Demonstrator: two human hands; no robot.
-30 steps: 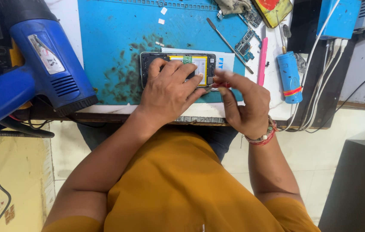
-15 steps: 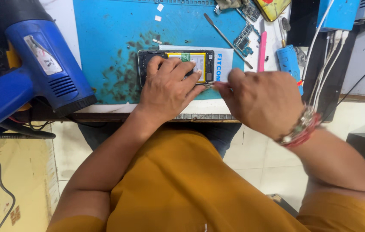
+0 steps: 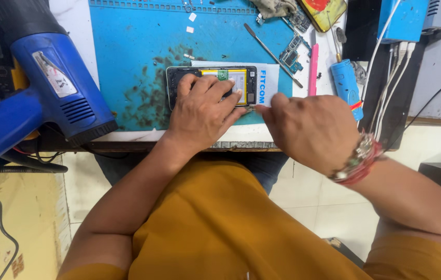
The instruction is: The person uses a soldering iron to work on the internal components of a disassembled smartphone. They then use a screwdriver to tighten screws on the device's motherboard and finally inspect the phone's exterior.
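The opened phone [image 3: 211, 86] lies on the blue mat [image 3: 127, 46], pinned flat under the left hand's [image 3: 199, 111] spread fingers. The right hand [image 3: 311, 129] pinches something thin at the phone's lower corner; what it is cannot be told. A slip there could gouge the exposed battery.

The left hand [image 3: 202, 111] covers the lower half of the opened phone [image 3: 211, 83], hiding its near edge. Whatever the right hand [image 3: 311, 129] pinches at the phone's right corner is too small to tell; its fingertips are hidden. The heat gun [image 3: 49, 88] is cut off at the left edge, the blue box [image 3: 404, 18] at the top edge.
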